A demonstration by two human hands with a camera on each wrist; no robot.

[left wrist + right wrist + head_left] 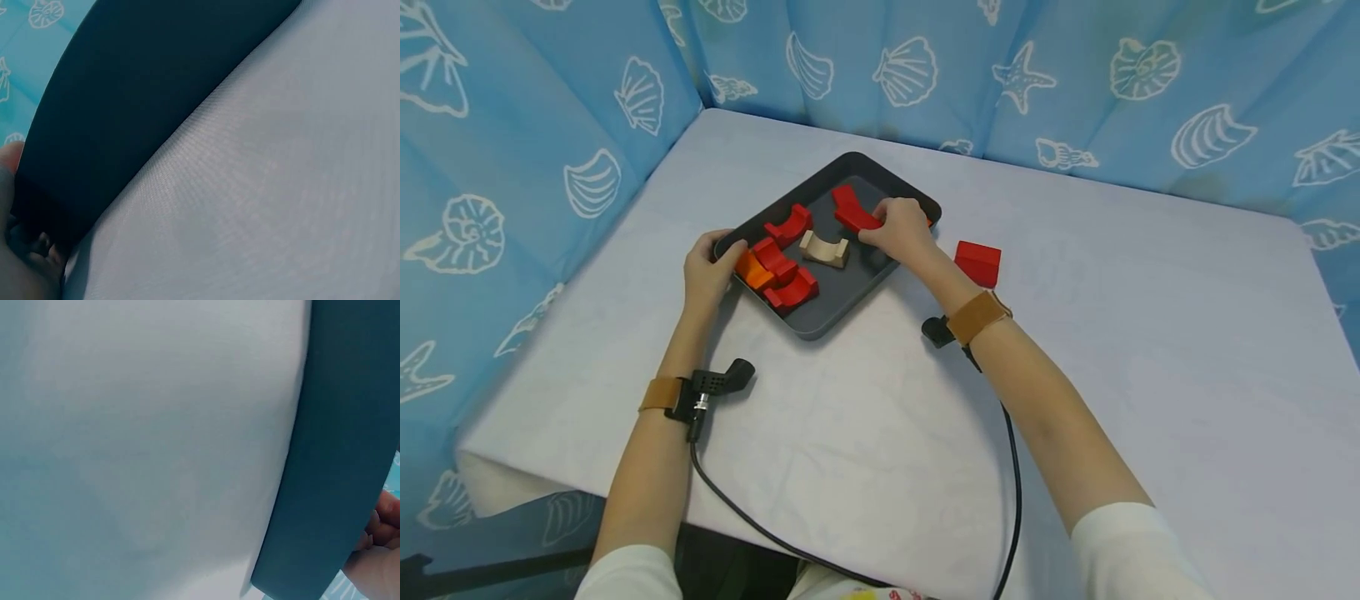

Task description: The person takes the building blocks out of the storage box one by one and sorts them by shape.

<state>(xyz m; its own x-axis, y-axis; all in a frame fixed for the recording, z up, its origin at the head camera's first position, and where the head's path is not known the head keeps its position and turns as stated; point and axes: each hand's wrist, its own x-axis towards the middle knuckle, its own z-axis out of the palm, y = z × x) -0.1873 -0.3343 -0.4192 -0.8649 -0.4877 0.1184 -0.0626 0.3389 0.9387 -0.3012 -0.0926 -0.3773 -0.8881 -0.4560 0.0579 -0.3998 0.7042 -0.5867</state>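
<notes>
A dark grey tray (838,307) lies at an angle on the table. My left hand (703,271) grips its left corner, thumb on the rim; the left wrist view shows fingers against the outer wall (137,81). Over the tray's right part, my right hand (906,229) pinches one end of a long red curved block (850,208). Nearby in the tray sits a beige arch block (825,250). Toward the left corner are an orange block (752,271) and several red arch blocks (790,225). In the right wrist view the tray wall hides most of the held block.
A red block (977,263) stands on the white tablecloth (1150,333), right of the tray and close to my right forearm. Black cables (1017,483) run from both wrist cameras across the table. A blue shell-patterned curtain (940,75) hangs behind and to the left.
</notes>
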